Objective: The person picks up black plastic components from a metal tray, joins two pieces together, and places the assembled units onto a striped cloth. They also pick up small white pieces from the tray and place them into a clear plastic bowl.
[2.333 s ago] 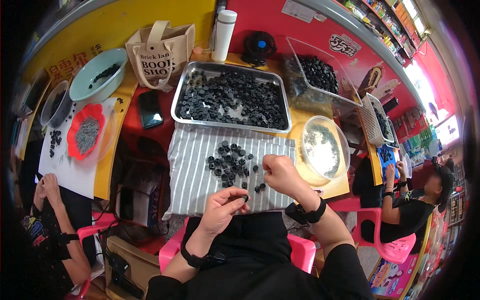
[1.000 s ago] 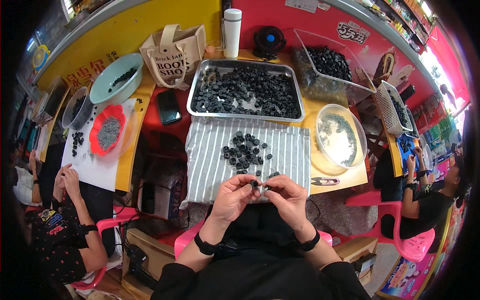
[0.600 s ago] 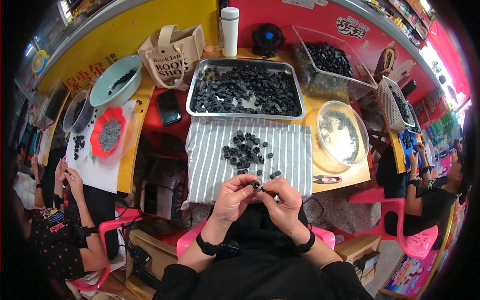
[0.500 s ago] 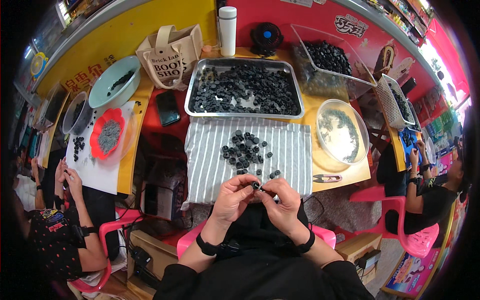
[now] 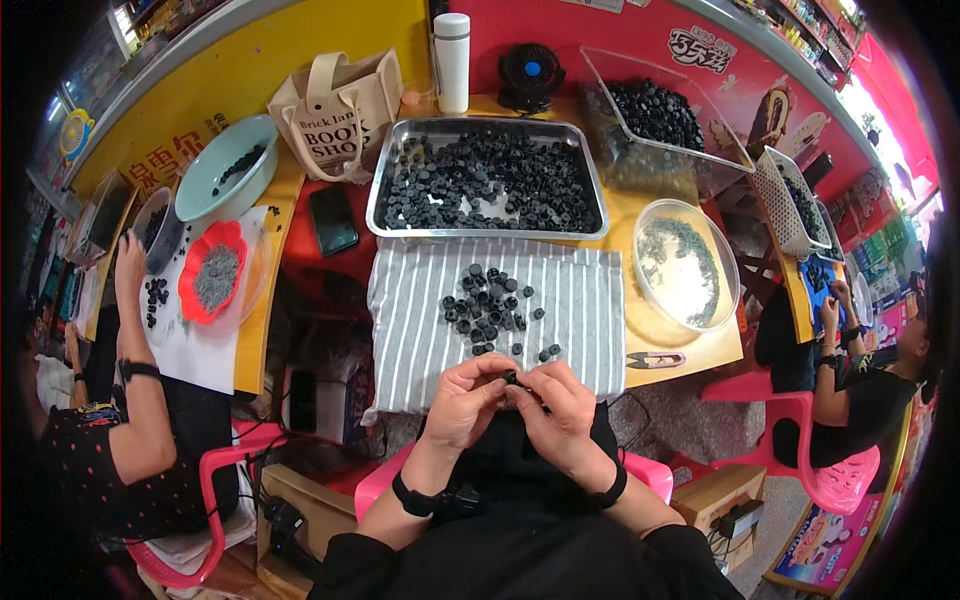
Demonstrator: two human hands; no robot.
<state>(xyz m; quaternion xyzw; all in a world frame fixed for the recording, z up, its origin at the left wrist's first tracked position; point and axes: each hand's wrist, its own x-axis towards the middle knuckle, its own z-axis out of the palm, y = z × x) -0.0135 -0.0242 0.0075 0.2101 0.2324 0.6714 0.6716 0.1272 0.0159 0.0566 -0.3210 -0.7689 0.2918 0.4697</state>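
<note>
My left hand and my right hand meet at the near edge of a striped grey cloth. Between their fingertips they pinch a small round black part, mostly covered by the fingers. Just beyond, a loose pile of small black caps lies on the cloth, with a few strays closer to my hands. Behind the cloth stands a metal tray filled with many more such black pieces.
Right of the cloth are small thread snips and a round clear tub with dark small bits. A clear bin of black parts, a fan, a white bottle and a tote bag stand behind. Co-workers sit on both sides.
My right fingers have closed further over the black part, hiding more of it. The co-worker at left has reached an arm forward to a container.
</note>
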